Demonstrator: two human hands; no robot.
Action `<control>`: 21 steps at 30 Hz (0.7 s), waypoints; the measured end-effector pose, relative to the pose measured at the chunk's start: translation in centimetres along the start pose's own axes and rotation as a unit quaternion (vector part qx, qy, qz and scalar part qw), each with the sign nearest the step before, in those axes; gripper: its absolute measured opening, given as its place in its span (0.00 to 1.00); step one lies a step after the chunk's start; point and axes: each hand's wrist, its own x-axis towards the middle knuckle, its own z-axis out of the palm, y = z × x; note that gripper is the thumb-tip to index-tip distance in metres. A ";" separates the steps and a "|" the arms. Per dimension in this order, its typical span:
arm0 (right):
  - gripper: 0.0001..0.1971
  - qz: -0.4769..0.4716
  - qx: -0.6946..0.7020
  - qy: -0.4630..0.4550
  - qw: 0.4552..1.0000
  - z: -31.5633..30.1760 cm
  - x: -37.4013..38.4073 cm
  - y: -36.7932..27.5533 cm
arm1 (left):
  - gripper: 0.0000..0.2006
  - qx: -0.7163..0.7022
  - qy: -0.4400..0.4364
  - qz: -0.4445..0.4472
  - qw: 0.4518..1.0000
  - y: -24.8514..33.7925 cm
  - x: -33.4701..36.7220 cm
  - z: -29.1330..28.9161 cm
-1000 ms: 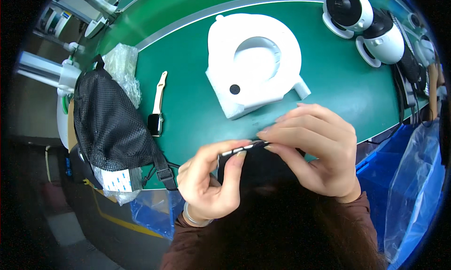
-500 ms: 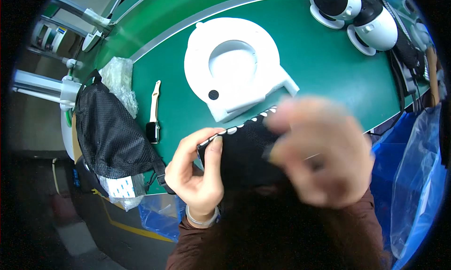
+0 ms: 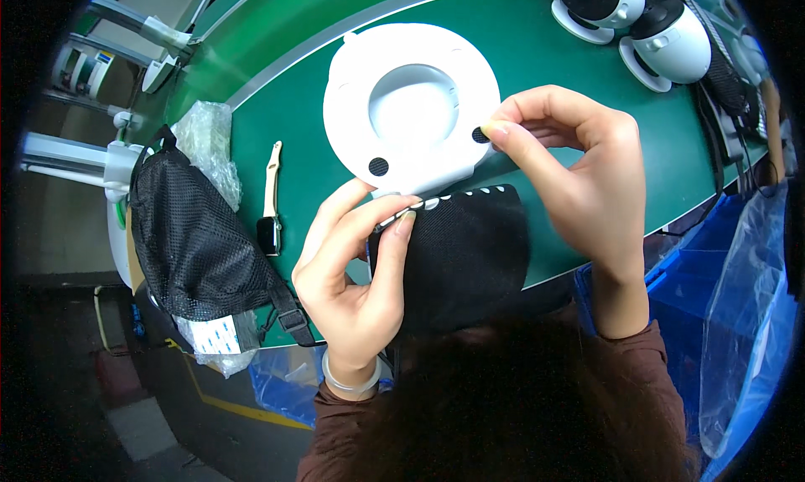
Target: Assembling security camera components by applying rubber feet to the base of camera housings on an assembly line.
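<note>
On the bench lies a white round plastic housing [image 3: 346,104] with a wide recess in its middle. A black round pad [image 3: 378,166] sits on its lower left face. My right hand [image 3: 591,176] pinches a second black round pad [image 3: 479,135] between thumb and forefinger, at the housing's lower right rim; whether it is pressed down I cannot tell. Between the thumb and fingers of my left hand [image 3: 356,272] is a black sheet [image 3: 470,255] with white round spots along its upper edge. It hangs just below the housing and covers part of its near end.
A black mesh bag [image 3: 197,239], a watch [image 3: 270,218] and clear bubble wrap [image 3: 211,146] lie on the left. Two white-and-black rounded devices [image 3: 671,50] stand at the far right. Blue bins [image 3: 713,289] lined with plastic are beyond the bench's right edge.
My right hand, blurred over the sheet before, has moved up and away to the housing's right rim with a black pad. My left hand and the sheet have shifted slightly right.
</note>
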 end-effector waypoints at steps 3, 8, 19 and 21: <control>0.04 -0.006 -0.010 0.011 1.000 0.1 0.0 0.0 | 0.07 -0.018 0.010 0.005 1.000 -0.2 0.0 0.1; 0.03 -0.028 -0.048 0.029 0.998 0.4 0.0 -0.2 | 0.08 -0.044 0.019 0.015 0.999 -0.6 0.0 0.3; 0.11 0.031 0.060 0.053 0.996 -0.3 -0.7 0.6 | 0.07 -0.097 0.027 -0.011 0.995 0.0 -1.2 -1.2; 0.11 -0.028 0.014 0.017 0.999 -0.9 -2.3 0.0 | 0.07 -0.191 0.040 -0.039 0.980 0.3 -2.0 -1.5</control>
